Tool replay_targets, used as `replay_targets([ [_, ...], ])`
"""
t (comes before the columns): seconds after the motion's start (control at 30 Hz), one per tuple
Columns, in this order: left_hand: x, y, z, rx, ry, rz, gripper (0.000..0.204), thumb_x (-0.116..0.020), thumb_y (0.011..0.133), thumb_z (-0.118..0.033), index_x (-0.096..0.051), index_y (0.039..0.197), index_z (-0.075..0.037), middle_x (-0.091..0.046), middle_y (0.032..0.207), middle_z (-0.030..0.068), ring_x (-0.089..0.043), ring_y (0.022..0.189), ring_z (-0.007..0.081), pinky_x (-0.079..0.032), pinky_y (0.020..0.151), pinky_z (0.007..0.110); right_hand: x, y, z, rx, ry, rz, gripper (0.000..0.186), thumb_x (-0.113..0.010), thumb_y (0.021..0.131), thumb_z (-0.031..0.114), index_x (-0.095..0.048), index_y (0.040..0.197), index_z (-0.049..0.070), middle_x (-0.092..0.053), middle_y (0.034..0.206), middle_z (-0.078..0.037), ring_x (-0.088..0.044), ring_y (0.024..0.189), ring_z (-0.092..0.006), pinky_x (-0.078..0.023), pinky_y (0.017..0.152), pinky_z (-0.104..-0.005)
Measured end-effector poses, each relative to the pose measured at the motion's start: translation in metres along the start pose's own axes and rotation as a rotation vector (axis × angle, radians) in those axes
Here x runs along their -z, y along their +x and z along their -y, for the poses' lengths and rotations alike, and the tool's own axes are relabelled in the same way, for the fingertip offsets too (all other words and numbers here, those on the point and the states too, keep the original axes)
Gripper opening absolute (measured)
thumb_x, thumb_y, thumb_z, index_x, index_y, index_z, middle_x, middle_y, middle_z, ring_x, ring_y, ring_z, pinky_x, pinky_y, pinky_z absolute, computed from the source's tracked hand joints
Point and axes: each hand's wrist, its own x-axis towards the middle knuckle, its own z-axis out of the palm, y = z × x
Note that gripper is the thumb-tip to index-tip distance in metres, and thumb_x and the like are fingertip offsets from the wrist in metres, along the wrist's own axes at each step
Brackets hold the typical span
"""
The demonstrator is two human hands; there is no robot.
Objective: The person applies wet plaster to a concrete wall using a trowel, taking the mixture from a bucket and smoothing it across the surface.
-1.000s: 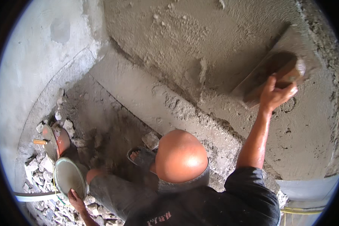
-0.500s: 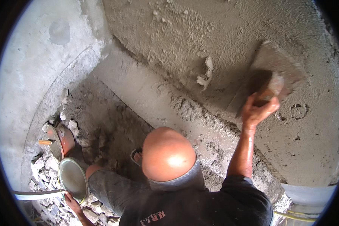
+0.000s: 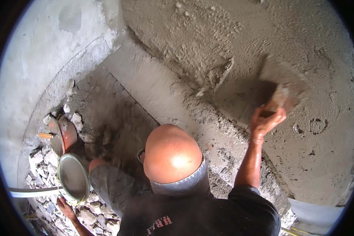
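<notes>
My right hand (image 3: 266, 120) is closed around the handle of a plastering float (image 3: 289, 84), whose blurred plate lies against a wet grey mortar surface (image 3: 208, 35). A raised ridge of mortar (image 3: 225, 74) stands left of the float. At the lower left, my left hand (image 3: 68, 209) has its fingers loosely extended beside the lower edge of a round bucket (image 3: 75, 179); whether they touch it is unclear. The bucket's inside is coated grey.
Beyond the bucket, a reddish container (image 3: 69, 135) stands against a trowel with a wooden handle (image 3: 45, 135). Broken rubble (image 3: 37, 163) surrounds them. A pale hose (image 3: 35, 192) reaches the bucket. My bare knee (image 3: 173, 153) rises in the middle, below a smooth mortar ledge (image 3: 145, 80).
The view has shifted slightly. My right hand and the float have moved a little left across the mortar. My left hand has slid left and down relative to the bucket.
</notes>
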Motion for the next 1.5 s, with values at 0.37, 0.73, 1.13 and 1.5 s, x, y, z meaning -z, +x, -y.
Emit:
replay_targets([
  [0.37, -0.188, 0.001, -0.064, -0.099, 0.09, 0.169, 0.061, -0.042, 0.109, -0.049, -0.064, 0.125, 0.005, -0.071, 0.112, 0.0228, -0.067, 0.102, 0.0324, -0.05, 0.089, 0.044, -0.099, -0.062, 0.059, -0.283, -0.104, 0.287, 0.076, -0.075, 0.081, 0.015, -0.037, 0.144, -0.005, -0.044, 0.128, -0.026, -0.05, 0.111, -0.0378, -0.046, 0.096, -0.0529],
  [0.73, -0.175, -0.034, -0.105, 0.063, 0.389, 0.046, 0.067, -0.034, 0.108, -0.057, -0.069, 0.12, -0.001, -0.07, 0.111, 0.0276, -0.066, 0.098, 0.0485, -0.05, 0.082, 0.056, -0.099, 0.049, 0.08, -0.16, 0.199, -0.309, 0.067, -0.069, 0.073, 0.019, -0.034, 0.127, 0.002, -0.037, 0.115, -0.015, -0.043, 0.103, -0.0263, -0.046, 0.084, -0.047],
  [1.13, -0.17, -0.032, -0.116, 0.151, 0.399, 0.081, 0.072, -0.033, 0.105, -0.063, -0.071, 0.122, -0.004, -0.073, 0.113, 0.0232, -0.068, 0.107, 0.0434, -0.052, 0.089, 0.054, -0.044, 0.05, 0.053, -0.068, 0.056, -0.225, 0.066, -0.075, 0.076, 0.012, -0.039, 0.131, 0.001, -0.042, 0.113, -0.014, -0.045, 0.109, -0.027, -0.043, 0.085, -0.0487],
  [1.5, -0.171, -0.032, -0.111, 0.15, 0.392, 0.017, 0.073, -0.034, 0.104, -0.065, -0.071, 0.122, -0.005, -0.072, 0.112, 0.0262, -0.066, 0.103, 0.0483, -0.051, 0.085, 0.057, -0.009, 0.014, 0.005, 0.093, -0.108, -0.139, 0.055, -0.075, 0.084, 0.012, -0.046, 0.129, 0.0, -0.049, 0.114, -0.014, -0.048, 0.108, -0.0274, -0.046, 0.082, -0.0472],
])
